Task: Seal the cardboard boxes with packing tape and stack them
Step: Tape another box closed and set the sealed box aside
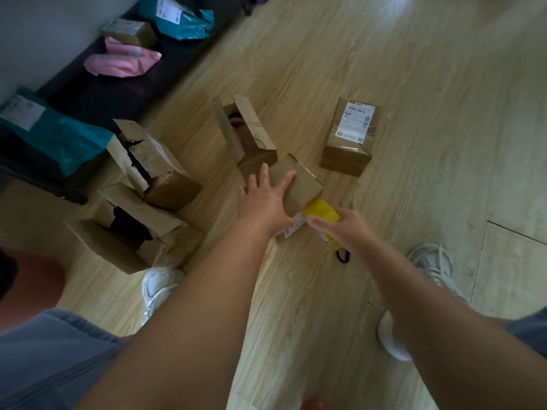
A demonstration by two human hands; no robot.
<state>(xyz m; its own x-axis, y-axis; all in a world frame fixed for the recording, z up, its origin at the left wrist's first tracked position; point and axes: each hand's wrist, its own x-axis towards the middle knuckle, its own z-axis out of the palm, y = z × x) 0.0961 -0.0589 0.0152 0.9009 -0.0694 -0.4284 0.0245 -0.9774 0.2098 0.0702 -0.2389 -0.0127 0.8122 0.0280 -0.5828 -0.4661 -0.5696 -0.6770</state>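
A small closed cardboard box (300, 184) lies on the wooden floor in the middle of the head view. My left hand (265, 199) rests flat on its left side, fingers spread. My right hand (343, 229) grips a yellow tape dispenser (321, 213) pressed against the box's near end. An open box (245, 131) stands just behind. A sealed box with a white label (350, 136) stands to the right. Two open boxes (154, 167) (133, 229) with raised flaps sit at the left.
A dark bench (124, 84) along the left wall carries teal mailer bags (177, 17), pink bags (121, 62) and a small box (128, 31). My white shoes (157, 287) (435, 264) stand on the floor on either side of my arms.
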